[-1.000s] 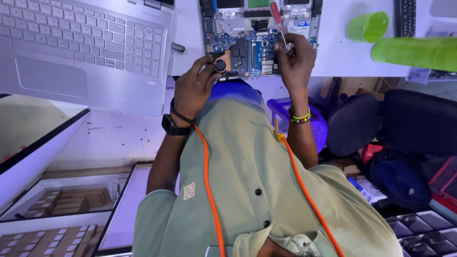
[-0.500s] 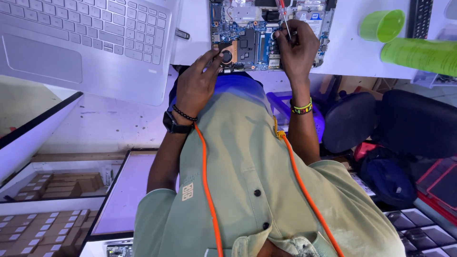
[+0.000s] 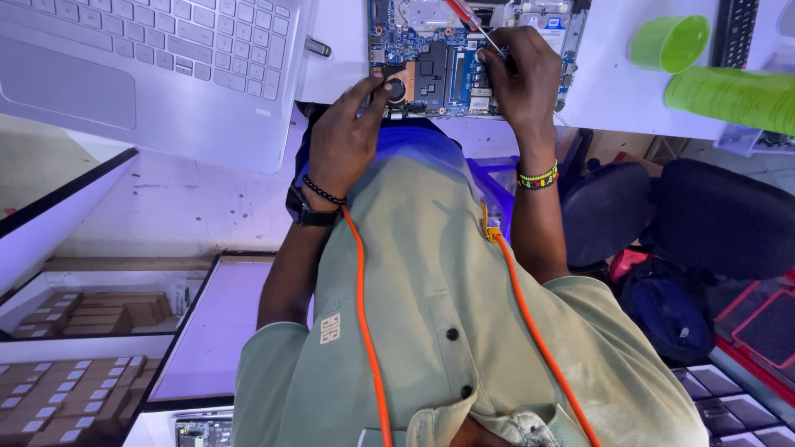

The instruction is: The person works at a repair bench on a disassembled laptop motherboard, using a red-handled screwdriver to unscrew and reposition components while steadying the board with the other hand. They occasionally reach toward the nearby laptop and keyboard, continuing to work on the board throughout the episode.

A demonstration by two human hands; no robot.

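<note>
A blue laptop circuit board lies on the white table at the top of the view. My left hand, with a black watch and a bead bracelet on the wrist, rests its fingertips on a small round black part at the board's near edge. My right hand is closed around a red-handled screwdriver, whose shaft slants down to the board. My green shirt and an orange cord fill the lower middle.
An open silver laptop sits to the left of the board. A green cup and a green cylinder stand at the right. Black chairs, bags and keyboards are low at the right, with shelves of boxes at the left.
The view has drifted down, so the board and both hands sit higher in the frame. My left fingers stay on the round part and my right hand keeps the screwdriver on the board.
</note>
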